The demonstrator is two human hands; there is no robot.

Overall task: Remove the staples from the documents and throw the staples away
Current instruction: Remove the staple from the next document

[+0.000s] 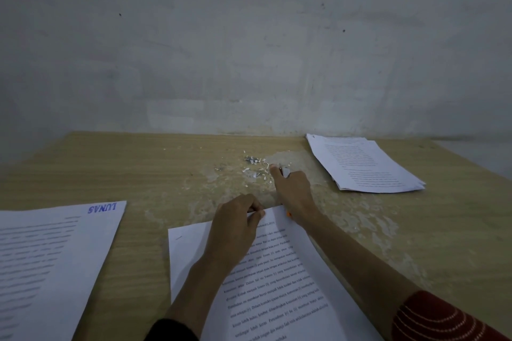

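Now the left hand (235,225) pinches the document (277,285) by its corner; the right hand (293,185), curled round a small tool (285,172), touches the staple pile (253,165), where a careless sweep could scatter staples across the desk (138,169).

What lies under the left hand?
The printed document, whose top edge the left hand pinches. The hand covers some text lines, and whether a staple sits beneath it cannot be seen.

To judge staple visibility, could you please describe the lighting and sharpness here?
Head view: dim, even light, no glare; the wide-angle lens bows the table; print on the near document is legible, on the far stack soft; the scrap pile is small and indistinct.
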